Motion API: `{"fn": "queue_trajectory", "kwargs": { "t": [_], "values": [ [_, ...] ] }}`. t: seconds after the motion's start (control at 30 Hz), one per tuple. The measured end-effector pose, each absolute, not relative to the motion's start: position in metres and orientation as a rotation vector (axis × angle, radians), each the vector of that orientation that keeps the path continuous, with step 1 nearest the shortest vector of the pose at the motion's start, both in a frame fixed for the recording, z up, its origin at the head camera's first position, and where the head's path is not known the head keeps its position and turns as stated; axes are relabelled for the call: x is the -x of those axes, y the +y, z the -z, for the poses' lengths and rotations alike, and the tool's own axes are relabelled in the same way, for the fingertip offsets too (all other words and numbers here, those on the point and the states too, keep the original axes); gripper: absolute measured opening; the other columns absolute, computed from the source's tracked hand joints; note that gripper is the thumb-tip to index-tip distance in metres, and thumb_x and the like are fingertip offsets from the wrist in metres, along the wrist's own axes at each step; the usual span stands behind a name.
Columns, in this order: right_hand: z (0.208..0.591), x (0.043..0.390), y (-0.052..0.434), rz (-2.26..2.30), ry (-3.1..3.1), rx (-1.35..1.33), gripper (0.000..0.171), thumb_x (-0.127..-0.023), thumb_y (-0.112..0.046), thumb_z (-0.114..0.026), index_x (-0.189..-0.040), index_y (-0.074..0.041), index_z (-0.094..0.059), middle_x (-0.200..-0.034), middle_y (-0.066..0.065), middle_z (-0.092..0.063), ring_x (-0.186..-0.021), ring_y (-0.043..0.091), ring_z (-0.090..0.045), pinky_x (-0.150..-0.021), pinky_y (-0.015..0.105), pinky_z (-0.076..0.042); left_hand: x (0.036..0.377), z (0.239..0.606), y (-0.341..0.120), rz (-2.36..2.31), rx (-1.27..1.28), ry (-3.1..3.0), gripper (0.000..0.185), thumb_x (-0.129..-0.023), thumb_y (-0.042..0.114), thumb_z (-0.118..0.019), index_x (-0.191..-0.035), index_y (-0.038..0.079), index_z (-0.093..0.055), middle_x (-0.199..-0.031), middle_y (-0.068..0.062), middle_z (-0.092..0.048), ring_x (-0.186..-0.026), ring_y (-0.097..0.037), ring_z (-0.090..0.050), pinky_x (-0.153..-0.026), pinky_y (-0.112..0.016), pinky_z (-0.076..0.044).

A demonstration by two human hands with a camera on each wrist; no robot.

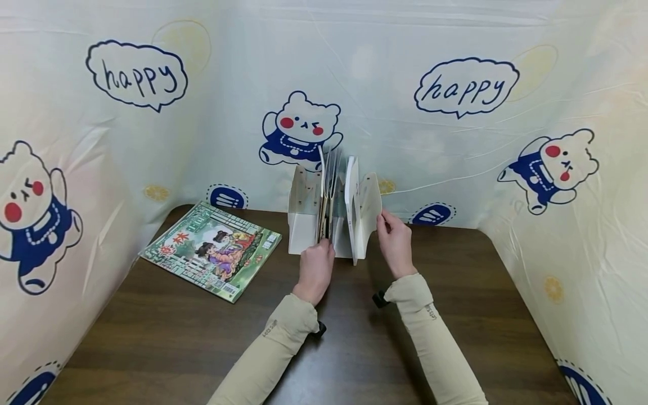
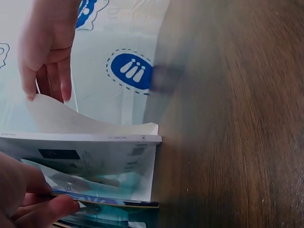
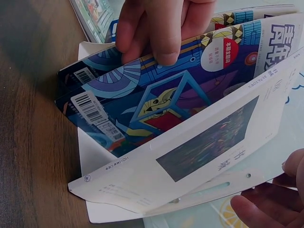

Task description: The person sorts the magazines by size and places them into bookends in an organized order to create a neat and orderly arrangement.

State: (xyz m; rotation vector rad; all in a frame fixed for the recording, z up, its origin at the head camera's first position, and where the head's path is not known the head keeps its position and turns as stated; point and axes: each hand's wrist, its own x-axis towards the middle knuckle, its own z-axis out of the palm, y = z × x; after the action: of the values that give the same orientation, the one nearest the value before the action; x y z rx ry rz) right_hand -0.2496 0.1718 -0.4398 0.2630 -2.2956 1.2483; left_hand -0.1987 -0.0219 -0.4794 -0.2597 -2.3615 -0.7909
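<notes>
- Nearest the camera, two forearms in beige sleeves reached forward over the dark wooden counter (image 1: 167, 332) toward its middle.
- The left hand (image 1: 315, 269) pinched the front edges of the upright magazines (image 1: 325, 197) standing in the white file holder (image 1: 304, 225); in the left wrist view its fingers (image 2: 45, 206) were curled round a thin bundle of covers.
- From the right wrist view, those magazines showed blue illustrated covers (image 3: 156, 95) with barcode stickers, and the left hand gripped their top edge.
- The right hand (image 1: 395, 241) held the outer right wall of the holder (image 1: 368, 211), fingertips at the edge of that white panel and bending it outward; the wrist view showed its fingers (image 3: 259, 211) curled under the panel.
- Between the magazines and that wall stood a white book (image 1: 351, 197), tilted, with a dark picture on its cover (image 3: 209, 142).
- The holder stood upright at the back centre of the counter, close to the curtain.
- Well apart to the left, a colourful magazine (image 1: 212, 250) lay flat on the counter, touched by neither hand.
- Behind everything hung a pale curtain (image 1: 385, 67) printed with bears and "happy" speech bubbles, wrapping round both sides.
</notes>
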Motion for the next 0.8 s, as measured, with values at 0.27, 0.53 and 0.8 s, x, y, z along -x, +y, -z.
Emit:
{"fn": "queue_trajectory", "kwargs": {
  "t": [0.27,0.53,0.8],
  "values": [
    [0.4396,0.2501,0.1719,-1.253,-2.286,-0.273,0.029,-0.105,-0.007,-0.061,-0.130,0.004,-0.070,-0.120,0.026,-0.072,-0.098,0.036,-0.074,-0.078,0.050,-0.062,0.1992,0.4813,-0.0219,0.756,0.268,-2.340,0.019,-0.096,0.001,-0.070,-0.080,0.000,-0.062,-0.066,-0.017,-0.068,-0.059,-0.037,-0.070,-0.051,-0.046,-0.058],
    [0.4400,0.2492,0.1718,-1.256,-2.298,-0.277,0.029,-0.105,-0.008,-0.061,-0.130,0.006,-0.069,-0.118,0.026,-0.073,-0.093,0.035,-0.074,-0.073,0.049,-0.061,0.1973,0.4746,-0.0238,0.665,0.225,-2.434,0.024,-0.096,0.009,-0.074,-0.076,0.000,-0.063,-0.064,-0.018,-0.066,-0.055,-0.039,-0.068,-0.046,-0.049,-0.055],
    [0.4384,0.2480,0.1710,-1.236,-2.320,-0.242,0.029,-0.105,-0.010,-0.061,-0.130,0.001,-0.071,-0.098,0.020,-0.074,-0.077,0.028,-0.068,-0.063,0.032,-0.055,0.1966,0.4737,-0.0302,0.578,0.177,-2.567,0.029,-0.097,0.018,-0.074,-0.074,0.002,-0.067,-0.066,-0.020,-0.069,-0.056,-0.041,-0.068,-0.046,-0.051,-0.054]
  ]
}}
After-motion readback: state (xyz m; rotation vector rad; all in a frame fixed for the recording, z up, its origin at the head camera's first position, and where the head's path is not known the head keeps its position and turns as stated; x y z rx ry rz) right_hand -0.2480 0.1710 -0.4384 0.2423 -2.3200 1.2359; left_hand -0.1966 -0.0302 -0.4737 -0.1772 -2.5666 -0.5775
